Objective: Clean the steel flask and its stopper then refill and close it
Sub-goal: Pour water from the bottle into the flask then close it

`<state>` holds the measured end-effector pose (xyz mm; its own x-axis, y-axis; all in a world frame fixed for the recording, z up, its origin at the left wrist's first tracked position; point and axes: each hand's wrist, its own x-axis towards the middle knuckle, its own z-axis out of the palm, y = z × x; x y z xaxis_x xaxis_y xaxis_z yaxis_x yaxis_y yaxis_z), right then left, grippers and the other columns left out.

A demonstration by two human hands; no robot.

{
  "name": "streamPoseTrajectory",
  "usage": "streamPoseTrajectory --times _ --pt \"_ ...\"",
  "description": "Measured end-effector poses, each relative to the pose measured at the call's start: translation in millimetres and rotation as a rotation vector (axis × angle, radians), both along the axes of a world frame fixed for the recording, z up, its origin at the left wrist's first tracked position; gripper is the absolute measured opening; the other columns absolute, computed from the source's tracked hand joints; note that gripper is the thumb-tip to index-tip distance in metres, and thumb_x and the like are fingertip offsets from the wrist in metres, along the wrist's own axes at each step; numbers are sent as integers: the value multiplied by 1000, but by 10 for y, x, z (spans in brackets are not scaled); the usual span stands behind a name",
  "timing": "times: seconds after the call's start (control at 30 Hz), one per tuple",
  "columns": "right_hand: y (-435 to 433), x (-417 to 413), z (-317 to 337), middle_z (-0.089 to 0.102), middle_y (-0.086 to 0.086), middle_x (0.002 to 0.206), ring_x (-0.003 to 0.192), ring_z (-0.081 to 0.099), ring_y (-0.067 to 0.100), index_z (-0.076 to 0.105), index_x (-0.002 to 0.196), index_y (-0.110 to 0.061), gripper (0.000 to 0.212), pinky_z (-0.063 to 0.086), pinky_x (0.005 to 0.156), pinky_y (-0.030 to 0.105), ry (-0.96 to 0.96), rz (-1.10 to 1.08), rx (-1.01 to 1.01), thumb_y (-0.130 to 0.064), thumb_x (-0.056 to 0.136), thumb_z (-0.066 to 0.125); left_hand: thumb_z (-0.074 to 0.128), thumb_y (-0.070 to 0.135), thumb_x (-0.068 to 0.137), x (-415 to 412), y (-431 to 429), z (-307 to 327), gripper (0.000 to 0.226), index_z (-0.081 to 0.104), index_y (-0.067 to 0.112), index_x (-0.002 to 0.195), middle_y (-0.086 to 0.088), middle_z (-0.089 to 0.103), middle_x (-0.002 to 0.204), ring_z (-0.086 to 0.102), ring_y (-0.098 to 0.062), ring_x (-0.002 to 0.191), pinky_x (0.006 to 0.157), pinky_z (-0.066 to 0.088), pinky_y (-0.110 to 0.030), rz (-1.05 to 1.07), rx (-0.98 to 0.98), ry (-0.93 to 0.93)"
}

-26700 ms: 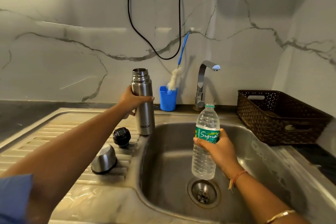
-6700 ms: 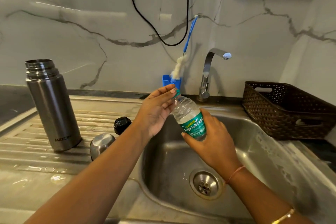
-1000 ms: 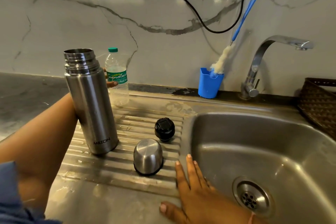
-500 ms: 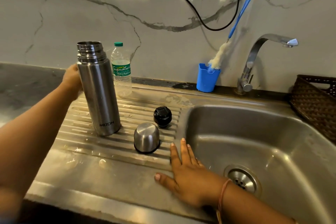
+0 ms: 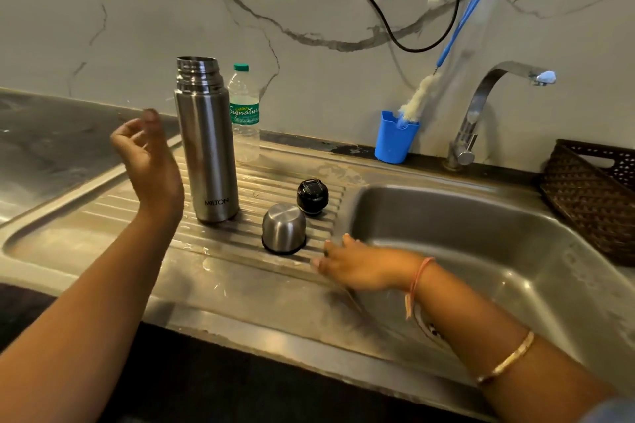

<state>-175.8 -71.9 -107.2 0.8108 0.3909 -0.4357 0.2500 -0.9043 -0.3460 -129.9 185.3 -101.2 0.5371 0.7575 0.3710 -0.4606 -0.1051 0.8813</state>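
Note:
The steel flask (image 5: 207, 144) stands upright and uncapped on the ribbed drainboard (image 5: 103, 209). Its black stopper (image 5: 312, 196) and steel cup lid (image 5: 283, 228), lying mouth down, rest to its right near the sink's edge. A capped, nearly empty plastic water bottle (image 5: 244, 113) stands just behind the flask by the wall. My left hand (image 5: 147, 161) hovers left of the flask, fingers loosely curled, holding nothing. My right hand (image 5: 357, 263) lies low at the basin's left rim, fingers spread toward the cup lid, apart from it.
The sink basin (image 5: 481, 251) fills the right side, with a tap (image 5: 481, 106) behind it. A blue cup (image 5: 395, 137) with a bottle brush (image 5: 436, 69) stands by the wall. A brown woven basket (image 5: 598, 196) sits at the far right. A black cable (image 5: 405, 31) hangs above.
My left hand has come away from behind the flask and lifted to its left. My right hand has slid a little right along the basin rim.

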Motion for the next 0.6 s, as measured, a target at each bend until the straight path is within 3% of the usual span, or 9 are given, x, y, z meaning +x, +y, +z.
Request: streamPoseTrajectory --times 0.03,0.1,0.23,0.37,0.47,0.6 --pt "-7 51 86 40 19 142 130 39 32 41 138 -5 55 32 105 35 -62 8 51 -42 102 24 46 51 93 -18 -25 -31 46 35 17 122 -4 44 118 45 -12 105 85 40 -11 -18 84 10" --pt "-1 186 202 55 15 126 113 52 27 53 125 -6 44 39 93 33 -197 -37 175 -36 103 28 59 56 84 -38 -72 -86 73 28 14 135 -10 40 131 43 -16 115 93 40 -21 -42 225 79" --pt "112 584 191 52 12 134 120 48 26 49 132 -13 37 39 101 38 -421 -118 308 -27 99 39 76 41 75 -30 -115 -130 94 14 22 143 -14 27 148 36 -26 132 105 35 -40 -92 367 241" --pt "206 835 189 44 5 144 131 40 22 42 141 -23 46 33 103 27 -361 -17 416 -16 95 47 81 33 70 44 -67 -180 108 3 31 144 -13 29 151 41 -29 132 108 34 -46 -224 379 326" --pt "283 919 169 47 6 140 126 45 22 46 139 -24 47 34 94 21 -315 74 343 -10 95 47 81 29 72 65 -34 -185 109 0 31 146 -11 41 146 46 -29 129 106 35 -46 -258 356 387" --pt "336 938 148 49 7 137 123 46 22 49 137 -20 41 36 99 26 -241 98 306 -11 97 45 79 31 74 56 -63 -148 83 30 19 140 -7 51 133 50 -27 121 89 42 -34 -197 379 413"
